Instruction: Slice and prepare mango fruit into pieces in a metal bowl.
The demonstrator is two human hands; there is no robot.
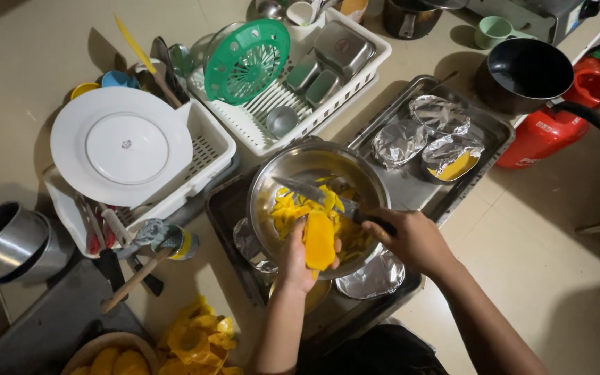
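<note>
Mango piece [319, 240], one, gripped in left hand [297, 258] over one steel bowl [293, 167]; right hand [411, 239] clasps one knife [314, 192]. Three foil cups [428, 135] at 2 o'clock.

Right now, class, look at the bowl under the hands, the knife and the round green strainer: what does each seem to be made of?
Bowl: probably stainless steel, with shiny grey walls that reflect light.
Knife in the right hand: glinting metal blade; dark handle, material unclear.
Green strainer: likely plastic, with flat even colour and moulded slots.
The left hand holds a yellow fruit piece.
</note>
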